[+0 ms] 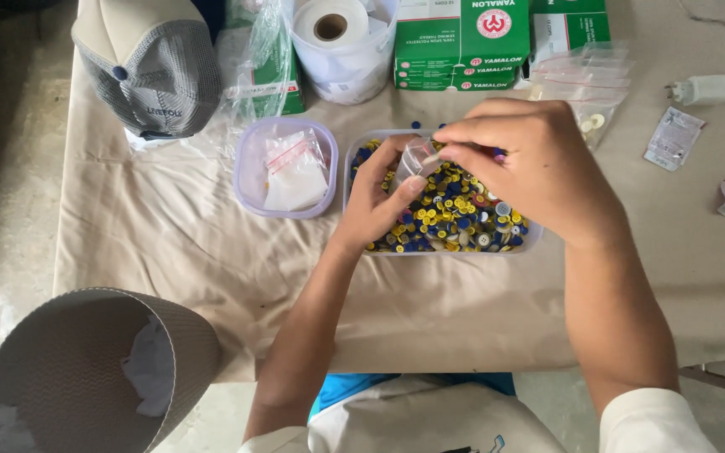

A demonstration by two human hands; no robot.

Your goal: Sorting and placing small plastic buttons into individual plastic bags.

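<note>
Beige cloth [169, 243] covers the table under both your hands, and it is the biggest thing in view. Below your left forearm, off the table's edge, stands a round grey bin [69, 369] with crumpled white scraps inside. Beyond your left hand, well apart, lies a grey and tan cap [148, 71]; green boxes [461, 42] sit beyond your right hand. Directly beneath both hands is a clear tub [446, 243] heaped with yellow, blue and white buttons [455, 214]. Just beside your left hand sits a smaller clear tub [249, 164] holding small plastic bags. Your left hand [375, 205] pinches a small clear bag [417, 158] over the buttons, thumb closed against it. Your right hand [530, 164] has its fingertips drawn together at the bag's mouth; what they grip is too small to tell.
</note>
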